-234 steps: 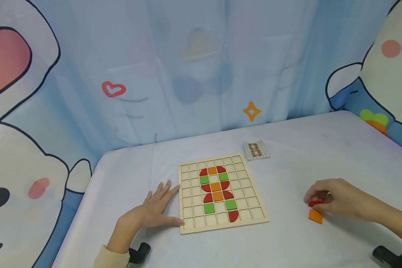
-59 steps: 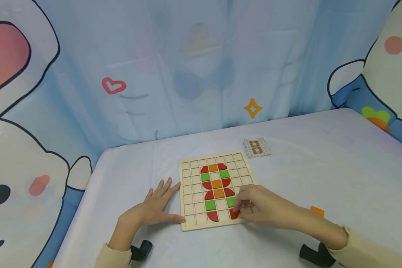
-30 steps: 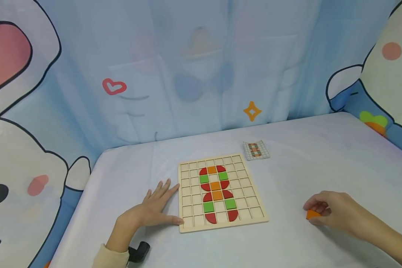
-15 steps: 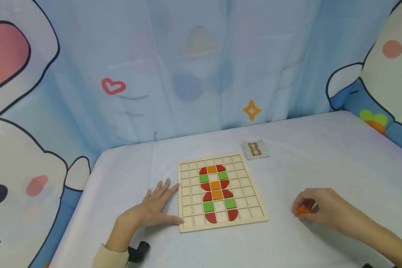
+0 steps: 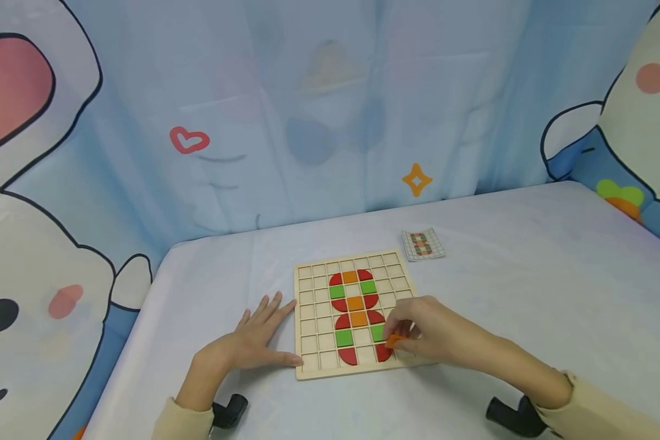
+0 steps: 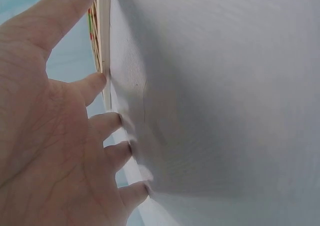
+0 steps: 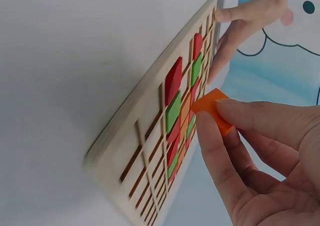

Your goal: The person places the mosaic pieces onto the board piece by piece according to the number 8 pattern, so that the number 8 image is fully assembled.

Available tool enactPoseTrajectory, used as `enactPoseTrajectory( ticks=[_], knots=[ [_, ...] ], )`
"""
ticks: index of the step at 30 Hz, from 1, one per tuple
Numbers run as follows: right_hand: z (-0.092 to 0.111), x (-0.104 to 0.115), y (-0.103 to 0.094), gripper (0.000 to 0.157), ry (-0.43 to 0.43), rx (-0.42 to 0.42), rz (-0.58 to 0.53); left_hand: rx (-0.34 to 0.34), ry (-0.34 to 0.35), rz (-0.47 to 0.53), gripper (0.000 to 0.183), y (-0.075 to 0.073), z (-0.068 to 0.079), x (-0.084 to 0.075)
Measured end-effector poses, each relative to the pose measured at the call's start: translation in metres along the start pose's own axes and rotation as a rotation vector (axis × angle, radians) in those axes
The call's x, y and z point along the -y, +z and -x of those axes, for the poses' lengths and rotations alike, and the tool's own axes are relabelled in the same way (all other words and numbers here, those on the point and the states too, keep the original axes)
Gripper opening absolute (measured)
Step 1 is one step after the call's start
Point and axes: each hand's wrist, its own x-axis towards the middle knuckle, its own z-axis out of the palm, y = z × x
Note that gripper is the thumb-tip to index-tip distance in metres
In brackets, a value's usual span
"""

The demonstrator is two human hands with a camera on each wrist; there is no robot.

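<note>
A wooden grid board [image 5: 319,360] lies on the table, with red quarter-round, green square and orange square tiles set in its middle columns. Between thumb and fingers, my right hand [image 5: 437,327] pinches an orange square tile [image 7: 212,108] above the board's lower right part. In the right wrist view that tile is tilted and apart from the board. My left hand [image 5: 247,345] lies spread at the board's left side, its thumb and index finger touching the edge. The left wrist view shows the palm, with straight fingers [image 6: 106,123] whose tips rest at the table and board edge.
A small pattern card [image 5: 423,244] with a printed grid of red, green and orange shapes lies behind the board's right corner. The white-covered table [image 5: 528,263] meets a blue cartoon curtain [image 5: 330,110] at the back. Black wrist camera mounts [image 5: 230,411] sit under the wrists.
My right hand has placed a red tile in the bottom row, then picked up the orange tile from the table at right and carried it left over the board. The left hand has stayed put.
</note>
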Motion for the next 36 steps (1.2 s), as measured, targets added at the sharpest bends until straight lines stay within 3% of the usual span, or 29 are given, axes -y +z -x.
enactPoseTrajectory(
  ticks=[4,12,36],
  knots=[
    [-0.016,0.005,0.009,0.018,-0.065,0.009,-0.025,0.002,-0.003,-0.001,0.11,0.0,-0.001,-0.001],
    [-0.032,0.009,0.024,0.021,-0.036,0.103,-0.069,-0.004,-0.004,-0.004,0.11,0.001,-0.001,-0.002],
    [-0.031,0.01,0.034,0.022,-0.022,0.065,0.054,0.002,0.001,0.001,0.11,-0.001,0.0,0.0]
  ],
)
